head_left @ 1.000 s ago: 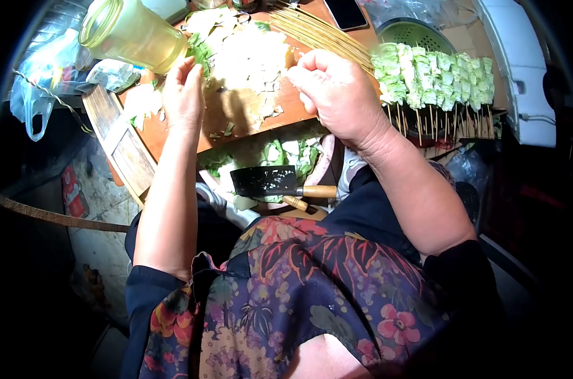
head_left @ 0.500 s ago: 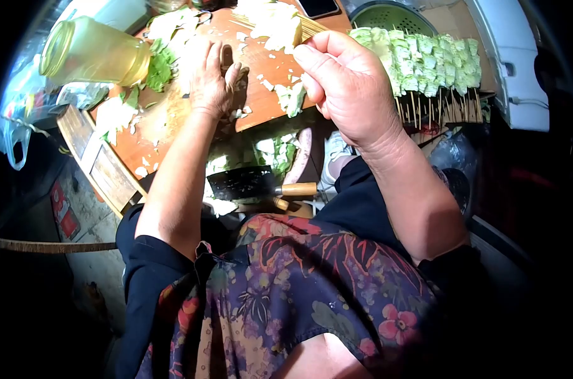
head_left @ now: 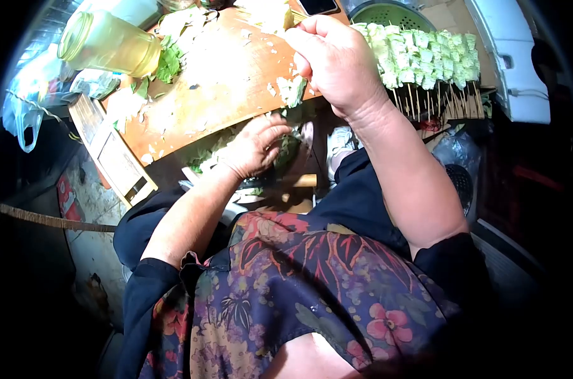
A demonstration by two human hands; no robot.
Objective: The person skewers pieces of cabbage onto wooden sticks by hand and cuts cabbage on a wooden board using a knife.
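Over the bowl below the table's front edge is my left hand (head_left: pixel 256 146), its fingers spread and nothing seen in them. It partly hides the bowl (head_left: pixel 307 139) of leaf scraps and the cleaver, whose wooden handle (head_left: pixel 302 180) shows. Above the table's right part, my right hand (head_left: pixel 340 66) is closed, thumb against fingers. A pale leafy piece (head_left: pixel 271 17) meets its fingertips; what they pinch cannot be made out. Beneath that hand a small pile of pale green scraps (head_left: pixel 291 91) lies at the edge of the wooden table (head_left: pixel 217 95).
Several skewers of cut green leaves (head_left: pixel 419 57) lie at the right, before a green colander (head_left: pixel 391 14). A phone (head_left: pixel 318 6) is at the top. At the left are a jar of yellowish liquid (head_left: pixel 109 45), green leaves (head_left: pixel 169 61) and a blue plastic bag (head_left: pixel 27 120).
My left hand has moved from the tabletop down and right over the bowl. The pale leaf pile left the table's middle, part shifting up near my right hand, which stays closed.
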